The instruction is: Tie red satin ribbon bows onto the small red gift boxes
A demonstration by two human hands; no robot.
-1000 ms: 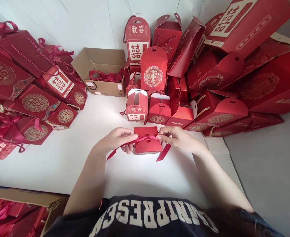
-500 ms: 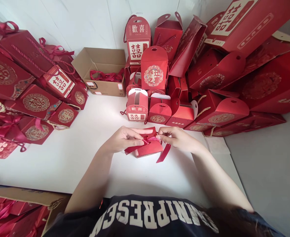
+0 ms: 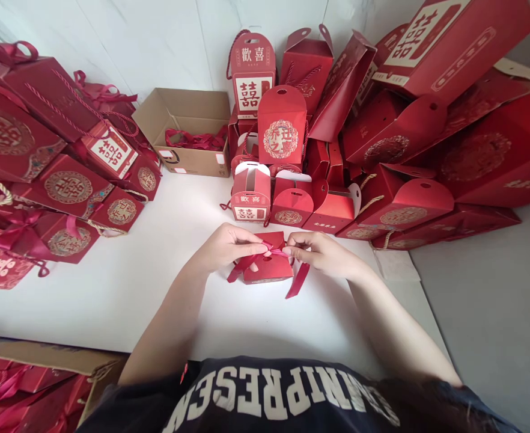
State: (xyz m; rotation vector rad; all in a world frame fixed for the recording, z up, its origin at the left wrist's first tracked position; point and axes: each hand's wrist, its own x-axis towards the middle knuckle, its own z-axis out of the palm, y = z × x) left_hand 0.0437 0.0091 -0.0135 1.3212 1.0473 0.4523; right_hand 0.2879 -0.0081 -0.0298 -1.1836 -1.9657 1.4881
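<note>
A small red gift box [image 3: 268,273] sits on the white table in front of me. Across its top runs a dark pink ribbon [image 3: 297,281], looped near the middle, with tails hanging off both sides. My left hand [image 3: 235,248] pinches the ribbon between thumb and fingers at the left of the loop. From the other side, my right hand [image 3: 313,249] has its thumb and forefinger closed on the ribbon as well. Fingers cover part of the knot, so its exact shape is hidden.
Behind the hands stand several red gift boxes [image 3: 282,129], stacked toward the right wall. A cardboard box [image 3: 193,163] holding ribbons is at the back. More red boxes [image 3: 69,186] are piled at left. At lower left, a carton [image 3: 105,367] contains ribboned boxes.
My left hand has shifted slightly up and right, drawing the ribbon closer to the middle of the box. The small box now lies straighter. My right hand has barely moved.
</note>
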